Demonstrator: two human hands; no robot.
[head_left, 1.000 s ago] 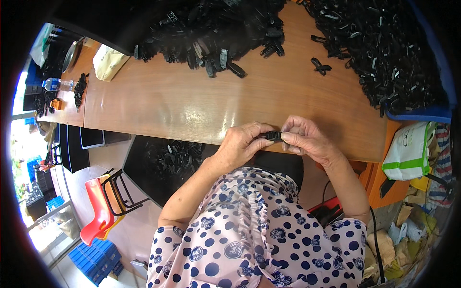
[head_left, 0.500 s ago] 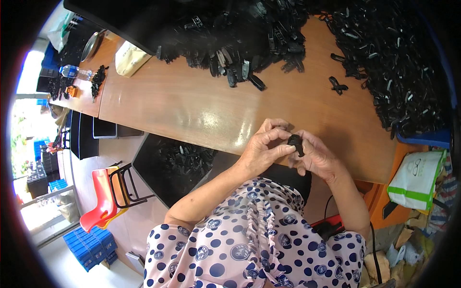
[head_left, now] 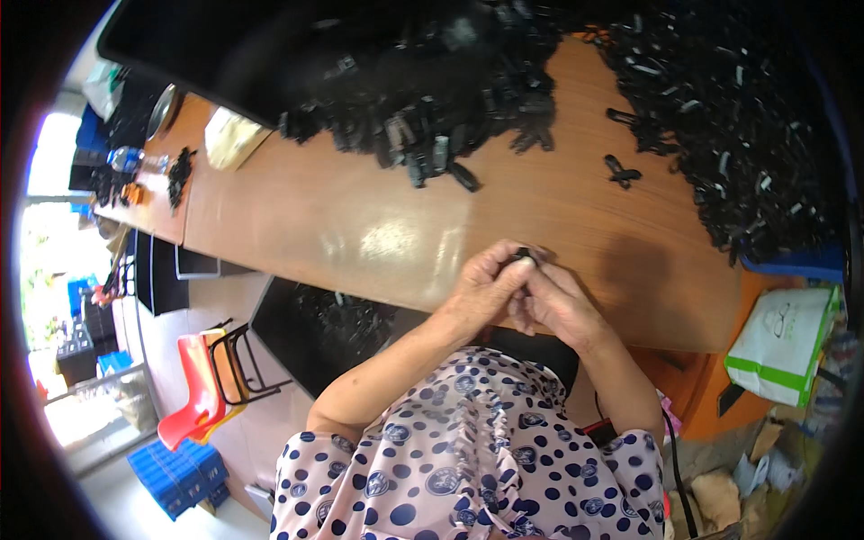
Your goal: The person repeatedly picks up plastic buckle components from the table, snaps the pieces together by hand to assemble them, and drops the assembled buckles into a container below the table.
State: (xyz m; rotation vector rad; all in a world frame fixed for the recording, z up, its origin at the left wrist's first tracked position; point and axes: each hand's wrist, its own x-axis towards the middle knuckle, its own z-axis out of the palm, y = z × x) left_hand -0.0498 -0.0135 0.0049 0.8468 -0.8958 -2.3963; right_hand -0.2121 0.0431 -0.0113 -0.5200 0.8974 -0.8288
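Both hands are pressed closer together now than half a second ago: the left hand [head_left: 486, 286] has closed over the right hand [head_left: 551, 306], fingers bunched tight, where before they stood a little apart with the part on show between them. The small black plastic part [head_left: 523, 260] is pinched at the fingertips of both hands, right at the top of the clasp, over the near edge of the wooden table [head_left: 360, 225]. Earlier most of its rounded body was visible; now only a dark sliver peeks out, the rest buried under the fingers. Its shape and how it is turned cannot be made out.

Beyond the hands, across the table, lies a long heap of black parts [head_left: 432, 99], smeared by motion blur, more so than in the earlier picture. To the right of the hands and further out, a second pile of black parts [head_left: 738, 135] runs off into the dark rim. Between the two, one loose black clip [head_left: 621, 171] sits alone on the wood. Below the left forearm, a dark bin of parts [head_left: 337, 315] under the table edge is partly cut off by the arm.
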